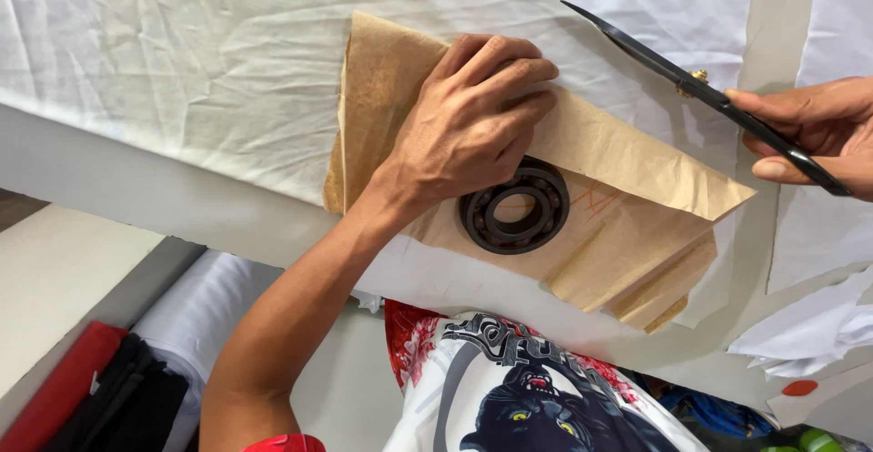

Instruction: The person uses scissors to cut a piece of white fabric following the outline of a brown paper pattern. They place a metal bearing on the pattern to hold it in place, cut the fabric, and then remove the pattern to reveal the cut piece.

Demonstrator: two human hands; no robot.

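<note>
Left grip (464, 134) flat, pressing brown paper (627, 225) | right grip (818, 129) closed around black scissors (700, 88) | bearing ring (515, 206) on paper

One bearing ring (515, 206), one scissors (700, 88), one paper pattern (618, 234).

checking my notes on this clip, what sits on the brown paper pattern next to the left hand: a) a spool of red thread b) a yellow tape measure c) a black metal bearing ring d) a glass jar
c: a black metal bearing ring lies flat on the brown paper pattern, just below the pressing left hand.
</note>
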